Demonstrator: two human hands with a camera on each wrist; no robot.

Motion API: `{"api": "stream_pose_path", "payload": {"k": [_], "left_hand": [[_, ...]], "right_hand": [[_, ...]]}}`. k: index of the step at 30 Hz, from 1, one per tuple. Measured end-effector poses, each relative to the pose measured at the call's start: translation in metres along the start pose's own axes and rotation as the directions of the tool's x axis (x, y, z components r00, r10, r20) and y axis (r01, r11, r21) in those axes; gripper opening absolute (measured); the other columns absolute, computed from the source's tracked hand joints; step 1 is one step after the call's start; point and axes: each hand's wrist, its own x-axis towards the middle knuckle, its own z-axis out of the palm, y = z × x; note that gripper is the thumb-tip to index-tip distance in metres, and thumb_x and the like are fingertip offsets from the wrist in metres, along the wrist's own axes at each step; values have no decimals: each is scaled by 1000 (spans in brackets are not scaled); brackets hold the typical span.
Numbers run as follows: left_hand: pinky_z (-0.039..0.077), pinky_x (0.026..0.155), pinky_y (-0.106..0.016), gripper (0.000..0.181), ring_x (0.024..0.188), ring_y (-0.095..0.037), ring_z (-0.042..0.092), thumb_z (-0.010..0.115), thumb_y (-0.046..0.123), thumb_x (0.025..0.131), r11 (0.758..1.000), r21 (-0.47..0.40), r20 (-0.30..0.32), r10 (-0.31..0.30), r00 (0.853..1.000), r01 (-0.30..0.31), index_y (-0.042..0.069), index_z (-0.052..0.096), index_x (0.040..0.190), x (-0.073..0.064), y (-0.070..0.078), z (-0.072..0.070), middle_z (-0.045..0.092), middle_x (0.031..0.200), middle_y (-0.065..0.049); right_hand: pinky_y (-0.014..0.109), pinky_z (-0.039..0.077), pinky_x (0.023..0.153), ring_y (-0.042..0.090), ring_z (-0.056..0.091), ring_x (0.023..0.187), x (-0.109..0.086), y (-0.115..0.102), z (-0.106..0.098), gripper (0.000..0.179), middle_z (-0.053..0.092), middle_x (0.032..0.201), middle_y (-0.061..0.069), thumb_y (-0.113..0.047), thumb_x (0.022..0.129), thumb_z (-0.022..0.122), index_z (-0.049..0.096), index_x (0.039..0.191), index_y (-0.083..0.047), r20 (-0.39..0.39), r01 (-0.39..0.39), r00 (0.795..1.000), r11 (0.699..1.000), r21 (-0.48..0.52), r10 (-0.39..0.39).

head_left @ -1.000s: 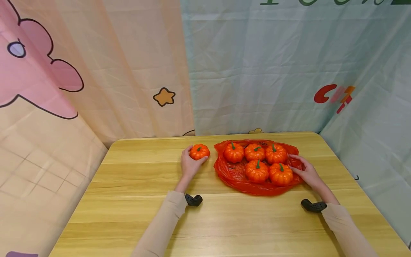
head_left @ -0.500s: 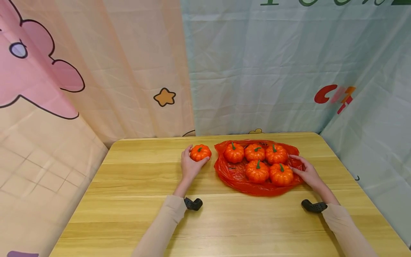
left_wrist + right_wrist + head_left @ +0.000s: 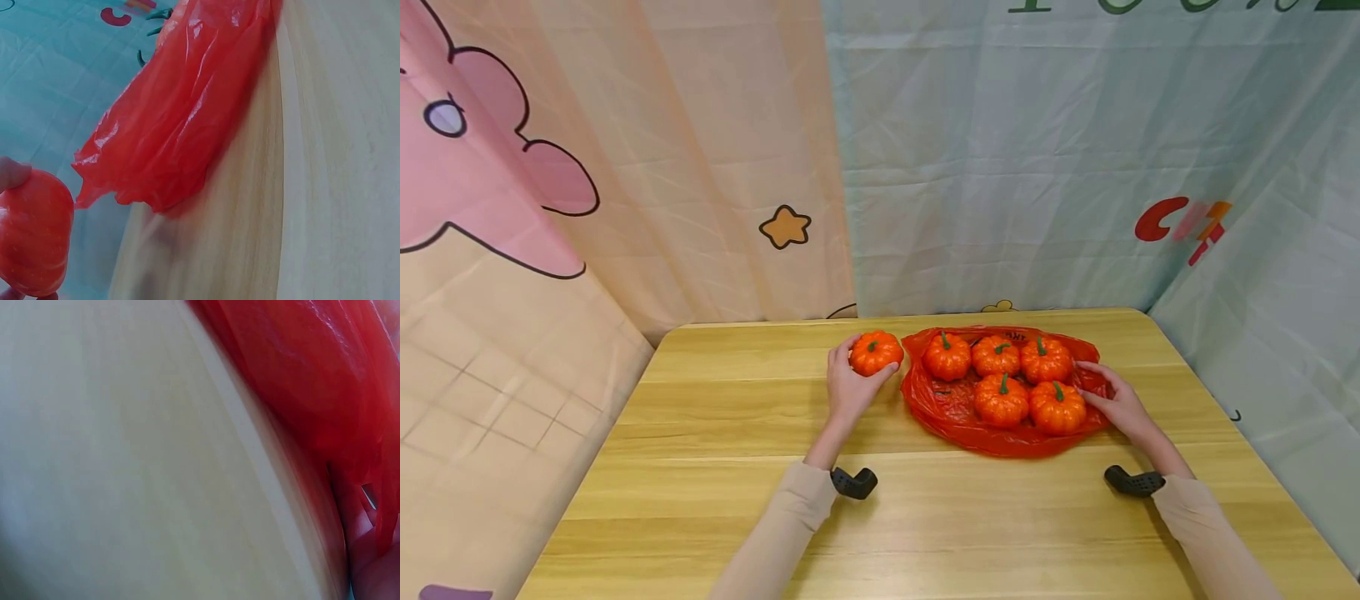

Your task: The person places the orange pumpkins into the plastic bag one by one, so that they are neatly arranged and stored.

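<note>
A small orange pumpkin [image 3: 877, 353] with a green stem is gripped between the thumb and fingers of my left hand [image 3: 848, 387]. In the left wrist view the held pumpkin [image 3: 36, 232] shows at the lower left, above the table and just apart from the bag's edge. An open red plastic bag [image 3: 951, 406] lies spread on the table, with several similar pumpkins [image 3: 1002, 400] in it. At its right end my right hand [image 3: 1116, 400] holds the bag's edge. The right wrist view shows red plastic [image 3: 300, 375] against that hand, whose fingertips are partly hidden.
The wooden table [image 3: 700, 467] ends at a back edge close behind the bag. Printed curtains [image 3: 1000, 167] hang behind and along both sides. Each wrist wears a black device [image 3: 855, 482].
My left hand has moved slightly right with the pumpkin, and it now looks a little higher, nearer the bag's left edge. My right hand and the bag have stayed in place.
</note>
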Motion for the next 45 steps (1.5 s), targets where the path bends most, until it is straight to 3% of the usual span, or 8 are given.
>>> {"api": "stream_pose_path", "payload": {"k": [4,11,17,21,30,35,39,45], "left_hand": [[46,99,-50,73,116,-32,52,88,30,65,1000,-24,10,19,1000,-19,11,55,128,-2,9,2,50,126,-13],[44,98,-51,73,117,-30,46,86,33,67,997,-36,33,70,997,-68,10,55,129,-9,27,5,51,126,-13],[43,97,-50,73,117,-31,44,85,35,67,994,-27,80,112,990,-110,11,55,130,-18,40,12,52,126,-13],[43,99,-50,73,119,-30,43,85,35,67,992,-41,111,127,986,-123,12,55,130,-21,45,19,52,125,-13],[45,98,-48,72,119,-27,45,83,41,70,986,-17,200,165,966,-165,16,55,132,-29,51,36,54,129,-8],[45,96,-45,73,116,-25,46,81,47,71,977,57,239,186,953,-205,17,55,132,-36,49,45,57,128,-6],[44,95,-44,74,114,-24,46,80,49,70,972,100,250,183,951,-213,17,55,132,-39,46,51,57,128,-6],[39,98,-43,74,114,-24,44,79,49,71,955,144,252,218,943,-260,16,55,132,-42,40,55,58,128,-7]], "right_hand": [[-1,34,87,-20,39,108,-1,-1,0,50,48,134,-11,-11,95,59,40,139,4,1,-4,1000,1000,10,4],[-2,32,87,-20,37,109,-2,-1,-1,48,48,139,-4,-16,96,58,43,140,-5,5,-23,1000,1000,-6,23],[-2,32,87,-20,37,109,-1,0,-1,50,48,135,-13,-15,95,59,41,140,1,1,-18,1000,1000,-1,18],[-1,33,87,-20,40,108,0,-1,0,49,48,134,-17,-15,95,59,43,139,-3,5,-23,1000,1000,12,23],[-1,35,87,-20,41,107,1,-2,-1,51,47,134,-16,-12,95,59,40,140,3,6,-19,1000,1000,19,19],[-1,35,86,-20,40,107,1,-2,-1,51,47,136,-3,-12,95,59,41,140,1,4,-30,1000,1000,-1,30],[-1,34,86,-20,38,107,2,-2,-1,51,46,138,4,-13,95,59,41,140,0,2,-40,999,999,-12,40],[-1,34,87,-20,39,108,1,-2,0,52,48,139,-2,-12,95,59,40,140,3,1,-31,1000,999,8,31]]}}
